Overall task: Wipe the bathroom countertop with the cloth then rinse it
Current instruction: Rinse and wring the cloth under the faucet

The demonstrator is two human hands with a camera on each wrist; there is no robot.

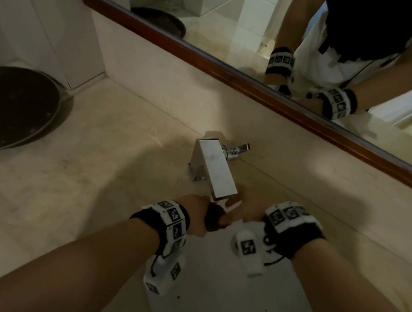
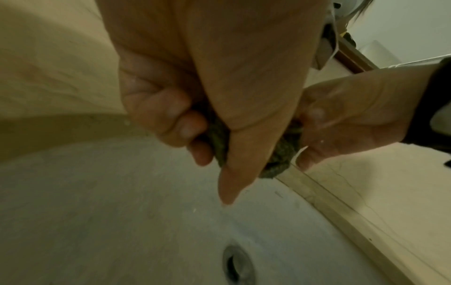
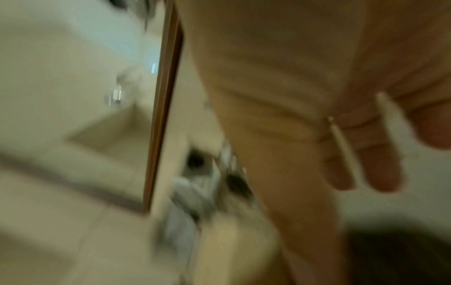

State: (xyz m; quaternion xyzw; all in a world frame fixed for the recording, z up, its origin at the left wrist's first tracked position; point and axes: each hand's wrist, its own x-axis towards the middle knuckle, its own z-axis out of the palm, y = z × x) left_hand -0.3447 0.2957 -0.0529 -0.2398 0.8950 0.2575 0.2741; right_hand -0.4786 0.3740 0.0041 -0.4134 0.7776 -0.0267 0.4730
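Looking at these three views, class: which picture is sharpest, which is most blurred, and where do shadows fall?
Head view: sharpest, dim, with soft shadows across the beige stone countertop. Left wrist view: fairly clear, both hands gripping the dark green knitted cloth above the white basin. Right wrist view: heavily motion-blurred; only the right hand is recognisable.

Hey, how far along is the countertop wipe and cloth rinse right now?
Wiping looks finished: the dark green knitted cloth is off the beige stone countertop and over the white sink basin. In hand: the left hand and right hand both grip it, bunched, under the chrome square faucet. Whether water is running is unclear, so the rinse isn't confirmed.
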